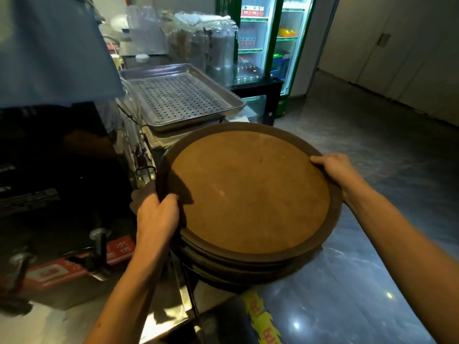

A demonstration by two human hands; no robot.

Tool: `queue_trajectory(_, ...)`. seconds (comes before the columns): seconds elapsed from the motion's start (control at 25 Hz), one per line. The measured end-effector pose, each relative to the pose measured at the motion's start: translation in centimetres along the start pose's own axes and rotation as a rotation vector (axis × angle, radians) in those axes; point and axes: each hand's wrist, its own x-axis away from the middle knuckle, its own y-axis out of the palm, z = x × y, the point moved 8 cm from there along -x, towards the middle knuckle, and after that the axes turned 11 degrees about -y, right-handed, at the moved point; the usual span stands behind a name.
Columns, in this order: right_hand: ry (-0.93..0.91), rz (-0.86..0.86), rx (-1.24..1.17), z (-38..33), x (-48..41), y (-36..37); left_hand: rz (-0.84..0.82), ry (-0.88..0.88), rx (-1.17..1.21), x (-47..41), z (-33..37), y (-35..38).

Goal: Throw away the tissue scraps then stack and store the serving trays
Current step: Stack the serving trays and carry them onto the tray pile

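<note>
A stack of round brown serving trays (pixel 248 194) sits in the middle of the view, carried between both hands beside the steel bench (pixel 49 319). The top tray faces up with its flat tan inner surface showing; several darker rims show beneath it at the near edge. Whether the bottom of the stack rests on anything cannot be told, since the trays hide what is under them.

The left hand (pixel 156 217) is closed over the stack's near-left rim, fingers curled onto the top edge. The right hand (pixel 335 170) grips the far-right rim, fingers wrapped over the edge, so the two hands hold opposite sides of the stack. Both forearms reach forward from below, the right one stretched further.

Just beyond the stack, on the bench, lies a perforated metal tray (pixel 181 98). Judging by this, the trays are stacked and the storing step is under way; no tissue scraps are visible.
</note>
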Motion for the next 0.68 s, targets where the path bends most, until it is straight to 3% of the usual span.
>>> queue_trajectory(0.32,-0.140,-0.045,0.067,0.6,-3.3,1.7,0.160,0.146,-0.093,0.8,1.1,-0.4)
queue_trajectory(0.68,-0.119,-0.024,0.026,2.3,-3.0,0.8,0.165,0.070,-0.041,1.3,0.1,-0.3)
